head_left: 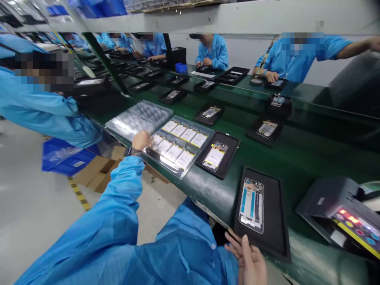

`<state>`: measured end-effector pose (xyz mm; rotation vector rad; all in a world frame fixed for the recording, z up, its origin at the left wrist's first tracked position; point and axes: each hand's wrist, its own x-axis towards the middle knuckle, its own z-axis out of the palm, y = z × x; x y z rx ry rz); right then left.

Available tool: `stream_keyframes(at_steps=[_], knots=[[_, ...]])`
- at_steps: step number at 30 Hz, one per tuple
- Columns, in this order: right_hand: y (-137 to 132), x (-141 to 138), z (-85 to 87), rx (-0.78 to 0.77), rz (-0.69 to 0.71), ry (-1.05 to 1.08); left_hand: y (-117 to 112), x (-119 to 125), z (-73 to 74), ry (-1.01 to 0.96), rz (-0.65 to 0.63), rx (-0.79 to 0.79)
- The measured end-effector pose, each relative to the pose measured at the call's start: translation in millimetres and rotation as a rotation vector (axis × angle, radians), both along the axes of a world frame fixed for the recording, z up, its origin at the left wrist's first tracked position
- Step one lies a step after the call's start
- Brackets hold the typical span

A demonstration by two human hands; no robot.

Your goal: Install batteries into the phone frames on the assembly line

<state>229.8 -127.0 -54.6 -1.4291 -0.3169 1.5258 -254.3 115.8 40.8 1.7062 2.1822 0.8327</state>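
Blue sleeves (118, 190) reach from our body toward a green tabletop (299, 166). Our left hand (141, 140), wearing a black wristwatch (132, 151), sits at the near corner of a clear plastic tray (204, 136) holding rows of flat white labelled packs (179, 132). Its fingers (150, 138) curl at the tray edge; we cannot tell whether they grip it. Our right hand (249, 265) is at the near edge of the tabletop, its fingers (234, 247) open and spread, just beside a black mat (277, 221) carrying a phone frame (251, 205). A second black mat (231, 150) between these holds a phone (215, 156) with a labelled pack. A stack of clear trays (136, 118) adjoins the first tray. A black machine (335, 209) with coloured lights stands at right. Co-workers (212, 51) in blue coats work farther along. Below left, a cardboard box (101, 172) and a blue crate (67, 156) rest on the floor (35, 213).
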Motion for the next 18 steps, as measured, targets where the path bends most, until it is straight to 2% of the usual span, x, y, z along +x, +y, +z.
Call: stream_keyframes(at_steps=[1,3,5,7,10,14,16,18], knots=[[2,7,-2.8,-0.048,0.068,-0.006,-13,-11,-7.3,0.041,0.066,-0.029],[5,24,-6.0,-0.121,0.19,-0.058,-30,-18,-25.2,0.11,0.166,-0.068],[5,38,-4.9,-0.137,0.236,-0.132,-39,-10,-41.4,0.159,0.222,-0.075],[4,48,0.1,-0.116,0.239,-0.202,-37,5,-50.5,0.197,0.232,-0.072],[4,53,10.2,-0.06,0.216,-0.287,-13,37,-51.6,0.219,0.122,-0.08],[5,52,18.4,0.045,0.156,-0.411,45,95,-48.6,0.207,-0.092,-0.123],[5,54,21.2,0.098,0.1,-0.544,71,122,-49.2,0.209,-0.123,-0.167],[5,55,25.3,0.145,-0.021,-0.74,89,142,-50.1,0.21,-0.108,-0.226]])
